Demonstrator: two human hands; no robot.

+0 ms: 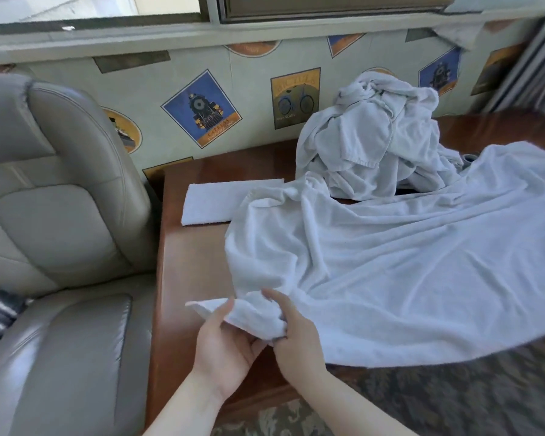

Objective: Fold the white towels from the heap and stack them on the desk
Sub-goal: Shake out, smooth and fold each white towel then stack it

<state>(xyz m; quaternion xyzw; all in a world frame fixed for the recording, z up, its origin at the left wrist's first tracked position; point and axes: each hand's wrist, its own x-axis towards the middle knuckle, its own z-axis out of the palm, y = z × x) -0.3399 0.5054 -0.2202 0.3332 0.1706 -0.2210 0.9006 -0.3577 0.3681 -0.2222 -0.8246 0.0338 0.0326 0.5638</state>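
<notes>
Here, in the head view, a large white towel (390, 262) lies spread and rumpled across the brown wooden table (189, 265), its right side draping past the table's near edge. Both hands meet at its near left corner. The left hand (225, 338) is palm up, fingers curled under the corner, so that a pointed flap of cloth sticks out to the left above its fingers. The right hand (293, 328) pinches the same bunched corner from the right — thumb on top, fingers tucked beneath the cloth. The two hands touch each other at the fold.

Farther back on the table sits the heap (372, 136) of crumpled white towels, against the wall, its base touching the spread towel's far edge. To the left of the heap lies one folded towel (208, 202), flat and rectangular; the spread towel overlaps its right end.

A grey leather seat (60, 215) stands just left of the table. The wall behind carries printed labels — a blue train label (201, 108) among them. Patterned carpet (453, 398) shows below the table's near edge.
</notes>
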